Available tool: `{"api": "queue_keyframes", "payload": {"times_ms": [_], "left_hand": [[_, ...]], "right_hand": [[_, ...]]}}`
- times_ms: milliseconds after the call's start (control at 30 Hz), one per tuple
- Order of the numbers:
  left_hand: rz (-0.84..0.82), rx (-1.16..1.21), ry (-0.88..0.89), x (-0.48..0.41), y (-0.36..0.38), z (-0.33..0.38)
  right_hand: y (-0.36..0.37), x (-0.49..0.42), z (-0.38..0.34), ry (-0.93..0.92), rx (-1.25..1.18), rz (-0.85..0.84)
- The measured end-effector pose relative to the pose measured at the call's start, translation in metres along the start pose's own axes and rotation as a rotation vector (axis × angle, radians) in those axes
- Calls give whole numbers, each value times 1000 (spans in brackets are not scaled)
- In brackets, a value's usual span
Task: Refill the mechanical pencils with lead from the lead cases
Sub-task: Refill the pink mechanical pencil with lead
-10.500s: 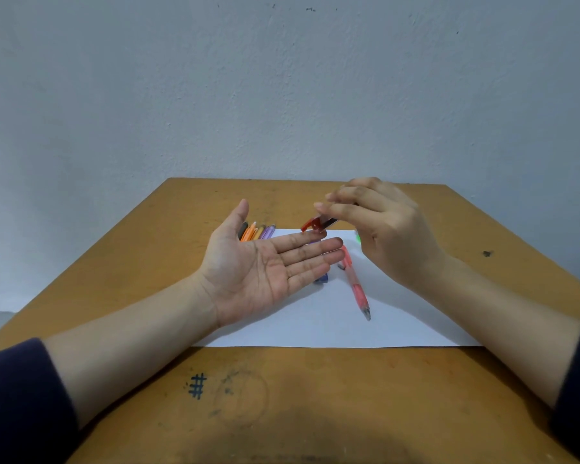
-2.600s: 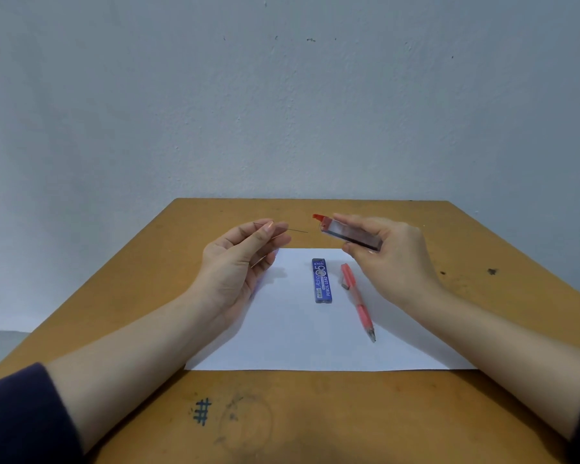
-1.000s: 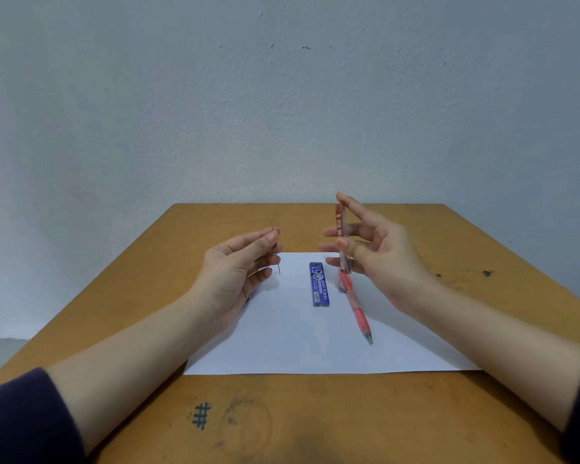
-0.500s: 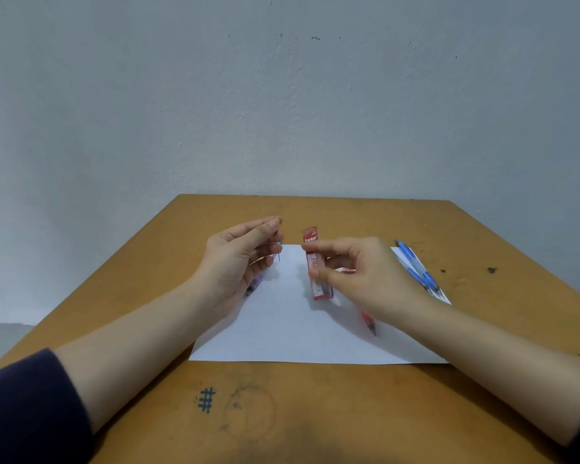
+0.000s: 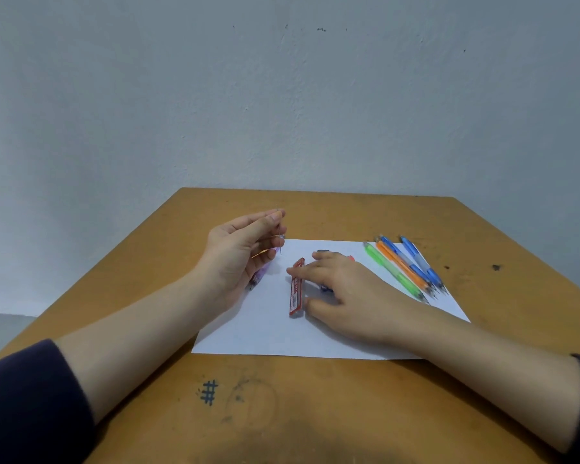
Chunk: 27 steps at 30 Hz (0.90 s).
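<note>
**Wooden desk: one lead pinched, red case lying flat**

Wooden table [image 5: 315,212] against a pale grey wall [image 5: 282,112], a sheet of white paper [image 5: 265,333] spread on it; on the paper's left half lies the red lead case [image 5: 296,287], lengthways towards the wall; the right hand [image 5: 344,291] lies flat and slack just beside it, forefinger tip touching the case's upper part, thumb near its lower end, gripping nothing; a dark blue object [image 5: 325,289] peeps from under that palm, too hidden to name; the left hand [image 5: 240,254] hovers at the paper's left edge, thumb and forefinger pinching a thin lead [image 5: 280,244] upright; a purple pencil [image 5: 261,273] lies beneath it; a green pencil [image 5: 394,273], an orange pencil [image 5: 403,270] and two blue pencils [image 5: 417,261] lie side by side on the paper's right part, well apart from the case.
</note>
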<state>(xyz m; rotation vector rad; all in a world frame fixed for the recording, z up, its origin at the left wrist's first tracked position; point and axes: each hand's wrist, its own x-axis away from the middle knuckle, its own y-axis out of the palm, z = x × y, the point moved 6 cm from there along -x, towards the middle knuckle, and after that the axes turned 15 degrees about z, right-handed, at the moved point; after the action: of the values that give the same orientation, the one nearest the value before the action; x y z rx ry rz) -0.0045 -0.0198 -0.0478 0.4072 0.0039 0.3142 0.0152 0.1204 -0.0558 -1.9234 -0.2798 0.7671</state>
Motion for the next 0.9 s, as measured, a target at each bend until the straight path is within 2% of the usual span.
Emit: {"api": "queue_keyframes", "payload": {"times_ms": [533,900], "left_hand": [[0,1,9,0,0,1],[-7,-5,7,0,0,0]], "right_hand": [[-7,-1,-8,-125,-33,76],[-7,-3,-3,-149,70,110]]}}
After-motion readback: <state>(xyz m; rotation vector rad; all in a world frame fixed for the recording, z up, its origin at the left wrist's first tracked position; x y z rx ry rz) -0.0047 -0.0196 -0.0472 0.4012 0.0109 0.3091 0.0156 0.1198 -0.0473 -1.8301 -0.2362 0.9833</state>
